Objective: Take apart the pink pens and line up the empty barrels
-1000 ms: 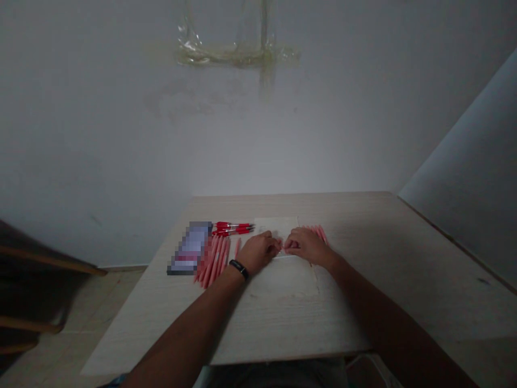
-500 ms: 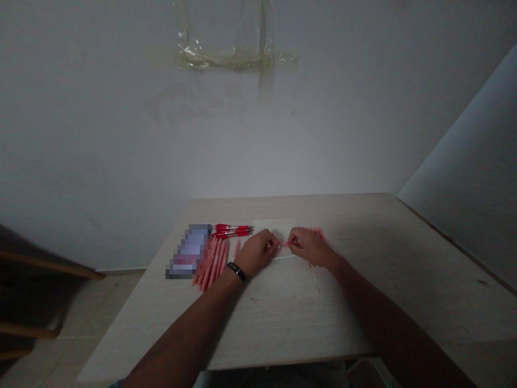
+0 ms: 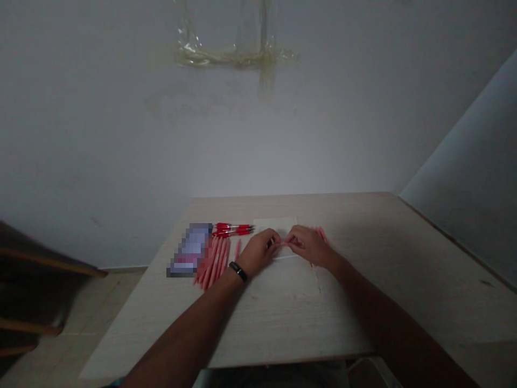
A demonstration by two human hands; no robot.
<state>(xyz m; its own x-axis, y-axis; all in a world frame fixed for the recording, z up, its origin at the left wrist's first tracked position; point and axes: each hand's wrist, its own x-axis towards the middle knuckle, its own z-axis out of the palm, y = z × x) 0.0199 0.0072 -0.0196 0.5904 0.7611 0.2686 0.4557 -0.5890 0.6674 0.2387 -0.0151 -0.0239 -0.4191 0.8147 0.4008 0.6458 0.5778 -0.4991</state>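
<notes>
Over a pale sheet [image 3: 283,281] on the table, my left hand [image 3: 260,252] and my right hand [image 3: 310,246] meet fingertip to fingertip. Both are closed in a pinch on a slim pink pen part [image 3: 285,244], which spans the small gap between them. Fingers cover most of it, so its exact shape is hidden. Just below the hands, a thin white line or stick [image 3: 287,257] crosses the sheet. A short pink piece [image 3: 237,248] lies beside my left wrist, which wears a black band. More pink pieces [image 3: 322,233] show partly behind my right hand.
Several pink pens or barrels [image 3: 216,264] lie side by side left of my left forearm. Behind them are several red pens [image 3: 234,230]. A pixelated flat device [image 3: 189,250] rests near the left side of the wooden table [image 3: 404,258]. A wall [image 3: 302,151] stands behind.
My right hand's fingers have shifted slightly left, closer to my left fingertips. The pink part stays between the hands, and the view has moved a little.
</notes>
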